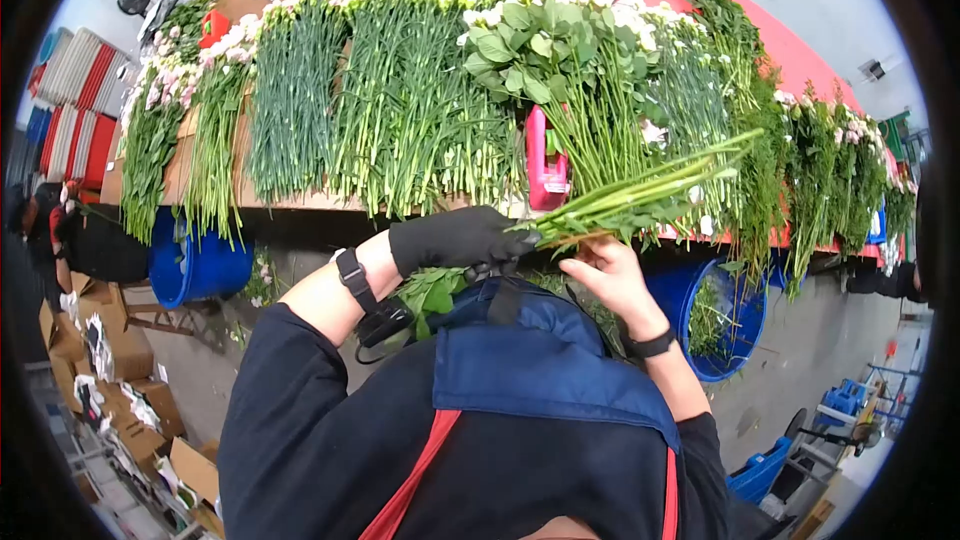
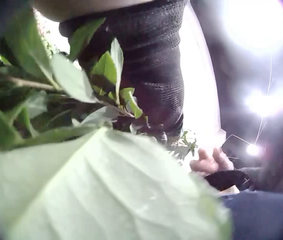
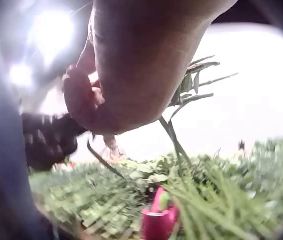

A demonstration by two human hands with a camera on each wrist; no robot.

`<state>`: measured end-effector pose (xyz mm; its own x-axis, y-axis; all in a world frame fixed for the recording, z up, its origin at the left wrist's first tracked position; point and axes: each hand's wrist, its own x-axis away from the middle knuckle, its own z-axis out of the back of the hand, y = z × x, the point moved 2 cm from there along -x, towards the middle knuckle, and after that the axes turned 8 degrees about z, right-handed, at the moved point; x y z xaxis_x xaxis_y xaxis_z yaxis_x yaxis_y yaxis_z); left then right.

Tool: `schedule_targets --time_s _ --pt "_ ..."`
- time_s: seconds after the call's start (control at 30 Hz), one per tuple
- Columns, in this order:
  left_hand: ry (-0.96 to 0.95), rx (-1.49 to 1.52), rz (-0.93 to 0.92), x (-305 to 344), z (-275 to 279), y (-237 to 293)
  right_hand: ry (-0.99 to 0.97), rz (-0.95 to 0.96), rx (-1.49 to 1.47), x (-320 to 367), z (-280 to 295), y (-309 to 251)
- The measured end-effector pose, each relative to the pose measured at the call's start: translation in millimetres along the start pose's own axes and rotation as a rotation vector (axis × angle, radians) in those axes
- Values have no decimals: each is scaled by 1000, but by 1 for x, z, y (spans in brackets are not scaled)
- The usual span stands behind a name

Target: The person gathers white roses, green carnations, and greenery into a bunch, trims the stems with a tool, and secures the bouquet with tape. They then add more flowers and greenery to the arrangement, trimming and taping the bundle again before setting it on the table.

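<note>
In the head view, my black-gloved left hand (image 1: 462, 240) grips a bundle of green stems (image 1: 650, 190) whose bare ends point up and right. Leaves (image 1: 432, 292) hang below that glove, and one large leaf (image 2: 101, 185) fills the lower left wrist view, with the dark glove (image 2: 141, 65) behind. Bare, my right hand (image 1: 612, 278) is against the underside of the bundle, fingers curled at a thin stem and thumb toward the glove. The right wrist view shows the bare hand (image 3: 126, 75) with bent fingers; its exact hold is partly hidden.
Rows of cut flowers (image 1: 420, 110) cover the table ahead. A pink object (image 1: 547, 160) stands among them beside leafy stems (image 1: 535, 45). Blue bins (image 1: 200, 265) stand below the table edge at left and right, the right bin (image 1: 745, 325) holding greenery. Cardboard boxes (image 1: 125, 350) lie at left.
</note>
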<state>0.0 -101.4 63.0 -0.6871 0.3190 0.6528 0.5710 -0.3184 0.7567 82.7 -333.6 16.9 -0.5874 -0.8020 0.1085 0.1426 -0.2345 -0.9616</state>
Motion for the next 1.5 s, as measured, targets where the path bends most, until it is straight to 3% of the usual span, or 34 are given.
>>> schedule_targets --time_s 0.07,0.13,0.2,0.23,0.27,0.3,0.33,0.4,0.43,0.53,0.57,0.67,0.7,0.8,0.83,0.87,0.93,0.97,1.03,1.07,1.1,1.13,1.23,1.27,1.33,1.5 --pt "-126 -19 -51 -6 -6 0 217 415 -141 -22 -20 -19" --pt "-200 -39 -125 -1 -12 10 97 617 147 -38 -17 -26" --pt "-213 -19 -120 -4 -13 8 67 656 380 -46 -18 -15" --pt "-183 -77 -174 -3 -10 11 12 691 312 -45 -11 -3" --pt "-152 -134 -231 1 -8 20 -15 565 26 -41 -18 2" --pt "-148 -140 -57 9 -1 29 -9 436 -306 -36 -24 7" --pt "-55 -224 -119 8 6 31 36 318 -606 -31 -31 12" --pt "134 -392 -241 9 19 34 119 229 -67 -24 -33 -34" --pt "319 -520 -385 3 22 31 83 29 -224 -25 -38 -29" --pt "608 -759 -259 -7 24 29 212 -119 -466 -34 -39 -31" --pt "683 -891 -350 -12 25 30 263 -143 -478 -36 -37 -37" --pt "745 -1085 -320 -33 22 41 368 -210 -538 -34 -25 -32" --pt "791 -1145 -452 -37 19 46 381 -215 -580 -30 -21 -29" --pt "729 -1119 -524 -70 9 59 264 -127 -685 -6 9 -54" --pt "741 -1172 -485 -80 2 66 233 -130 -543 9 25 -60" --pt "679 -1196 -512 -87 -5 77 268 -6 -287 25 43 -64" --pt "557 -1245 -557 -101 -18 105 477 448 759 49 91 -66" --pt "467 -1271 -519 -117 -25 115 480 433 968 59 114 -68" --pt "416 -1231 -618 -152 -40 143 466 254 1107 74 157 -41" --pt "392 -1209 -658 -169 -48 158 448 174 1172 82 178 -19" --pt "350 -1243 -582 -188 -58 182 438 38 1107 91 199 7" --pt "448 -1252 -651 -208 -69 205 424 -94 1040 101 223 34" --pt "687 -1224 -799 -267 -102 281 693 74 1023 121 315 77" --pt "773 -1133 -936 -276 -110 314 788 102 1008 129 345 87" --pt "858 -1018 -1034 -290 -124 353 912 37 976 140 412 101" --pt "780 -965 -904 -323 -134 344 1191 -117 746 157 565 151"
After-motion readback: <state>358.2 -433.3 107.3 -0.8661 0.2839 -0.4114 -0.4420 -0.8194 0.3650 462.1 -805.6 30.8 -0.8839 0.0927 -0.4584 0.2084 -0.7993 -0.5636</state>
